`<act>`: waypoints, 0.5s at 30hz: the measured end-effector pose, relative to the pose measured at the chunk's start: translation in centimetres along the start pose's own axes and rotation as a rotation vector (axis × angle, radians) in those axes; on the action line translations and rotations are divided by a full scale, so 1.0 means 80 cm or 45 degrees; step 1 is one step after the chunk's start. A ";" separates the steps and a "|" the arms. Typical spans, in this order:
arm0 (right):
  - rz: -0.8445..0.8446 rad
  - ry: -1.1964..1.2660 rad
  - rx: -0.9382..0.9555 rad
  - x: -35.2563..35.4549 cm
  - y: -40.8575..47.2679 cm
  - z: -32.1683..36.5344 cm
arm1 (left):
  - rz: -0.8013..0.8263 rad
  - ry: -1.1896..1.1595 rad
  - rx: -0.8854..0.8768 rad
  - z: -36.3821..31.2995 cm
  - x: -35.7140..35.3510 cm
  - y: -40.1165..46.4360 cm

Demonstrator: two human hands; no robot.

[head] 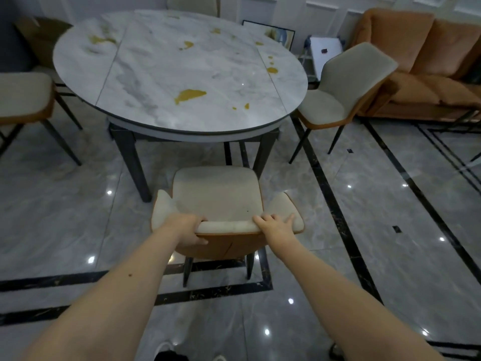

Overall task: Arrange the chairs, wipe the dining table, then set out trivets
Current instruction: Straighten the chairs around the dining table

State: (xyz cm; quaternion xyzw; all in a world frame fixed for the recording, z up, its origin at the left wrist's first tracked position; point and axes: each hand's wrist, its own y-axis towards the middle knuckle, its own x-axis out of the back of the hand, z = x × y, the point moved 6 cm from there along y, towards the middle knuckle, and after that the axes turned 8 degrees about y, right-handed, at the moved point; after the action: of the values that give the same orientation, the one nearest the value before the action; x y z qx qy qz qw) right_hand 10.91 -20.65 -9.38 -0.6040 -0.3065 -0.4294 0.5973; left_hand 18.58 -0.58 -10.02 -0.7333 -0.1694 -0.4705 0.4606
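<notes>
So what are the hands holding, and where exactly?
Both grip the near chair by its backrest's top edge: left hand towards one end, right hand towards the other.

An orange sofa (426, 61) with loose cushions stands along the right side of the room, near a white panelled wall (325, 11). A framed picture (270, 32) leans upright against that wall, and just beside it a white box (325, 52) sits. The glossy grey marble floor (390, 230) carries black inlaid border stripes and reflects small ceiling lights.
</notes>
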 end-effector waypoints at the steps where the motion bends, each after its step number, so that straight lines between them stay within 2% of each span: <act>1: 0.002 0.003 0.004 0.005 0.008 -0.002 | -0.019 -0.005 0.011 0.003 0.003 0.006; 11: -0.061 -0.057 0.016 0.063 0.098 -0.007 | -0.085 -0.025 0.014 0.040 0.046 0.091; 15: -0.135 -0.173 0.031 0.095 0.136 0.004 | -0.096 0.013 0.033 0.065 0.077 0.125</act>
State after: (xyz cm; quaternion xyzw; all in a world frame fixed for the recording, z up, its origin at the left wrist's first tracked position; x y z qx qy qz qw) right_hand 23.96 -22.47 -7.62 -0.6075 -0.3831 -0.4147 0.5588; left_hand 31.32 -2.55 -10.65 -0.7179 -0.2008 -0.4890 0.4529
